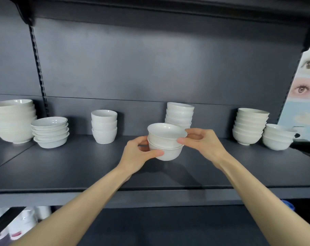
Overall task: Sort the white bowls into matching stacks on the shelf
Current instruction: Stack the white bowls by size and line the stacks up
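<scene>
Two nested white bowls (165,142) are held just above the dark shelf (79,166), near its middle. My left hand (139,153) grips the lower bowl from the left, thumb across its front. My right hand (202,141) holds the upper bowl's rim from the right. Directly behind stands a tall stack of similar bowls (179,113), partly hidden by the held pair. A stack of three deep cups (104,128) stands to the left.
At far left stand a stack of large bowls (14,119) and a stack of shallow bowls (50,132). At right are a tall bowl stack (250,126) and a shorter one (277,137). A poster with eyes (304,89) borders the right side.
</scene>
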The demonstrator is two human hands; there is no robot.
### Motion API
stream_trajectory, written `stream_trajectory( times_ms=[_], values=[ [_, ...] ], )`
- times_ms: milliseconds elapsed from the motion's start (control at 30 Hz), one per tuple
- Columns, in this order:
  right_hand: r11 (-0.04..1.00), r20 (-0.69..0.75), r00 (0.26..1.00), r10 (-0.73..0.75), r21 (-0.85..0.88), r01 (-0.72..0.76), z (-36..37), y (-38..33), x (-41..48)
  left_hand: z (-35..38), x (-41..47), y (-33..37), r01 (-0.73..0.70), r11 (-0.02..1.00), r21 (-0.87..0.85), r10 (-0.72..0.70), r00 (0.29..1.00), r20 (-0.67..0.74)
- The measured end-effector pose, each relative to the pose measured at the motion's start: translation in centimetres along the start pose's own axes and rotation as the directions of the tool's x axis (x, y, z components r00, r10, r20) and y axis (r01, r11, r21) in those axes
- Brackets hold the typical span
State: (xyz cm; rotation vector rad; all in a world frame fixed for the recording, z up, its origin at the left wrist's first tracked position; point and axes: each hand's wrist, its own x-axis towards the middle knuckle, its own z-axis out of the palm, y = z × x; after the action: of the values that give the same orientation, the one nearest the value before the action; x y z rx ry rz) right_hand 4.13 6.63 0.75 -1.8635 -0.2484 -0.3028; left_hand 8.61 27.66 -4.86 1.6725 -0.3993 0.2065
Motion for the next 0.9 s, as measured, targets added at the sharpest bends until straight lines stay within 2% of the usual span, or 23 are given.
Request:
stream_trajectory(
  times_ms=[200, 433, 767, 900],
  values=[
    [1.0, 0.006, 1.0, -0.028, -0.01, 0.028, -5.1, 0.0, -1.3, 4.5, -0.7, 2.5, -0.013, 1.0, 0.025, 0.013, 1.0, -0.021],
    [0.995, 0.024, 0.997, -0.077, -0.065, 0.079, -14.8, 2.0, -1.4, 14.5, -0.4, 4.4, -0.041, 0.999, 0.015, 0.042, 0.996, -0.077],
    [0.998, 0.018, 0.998, -0.06, -0.031, 0.06, -24.8, 4.8, -0.4, 24.5, 2.0, 6.3, -0.051, 0.998, 0.041, 0.054, 0.995, -0.081],
    [0.998, -0.029, 0.999, -0.037, -0.058, 0.036, -27.7, 5.8, 0.7, 27.3, 4.3, 6.4, -0.055, 0.998, 0.036, 0.058, 0.996, -0.071]
  ],
)
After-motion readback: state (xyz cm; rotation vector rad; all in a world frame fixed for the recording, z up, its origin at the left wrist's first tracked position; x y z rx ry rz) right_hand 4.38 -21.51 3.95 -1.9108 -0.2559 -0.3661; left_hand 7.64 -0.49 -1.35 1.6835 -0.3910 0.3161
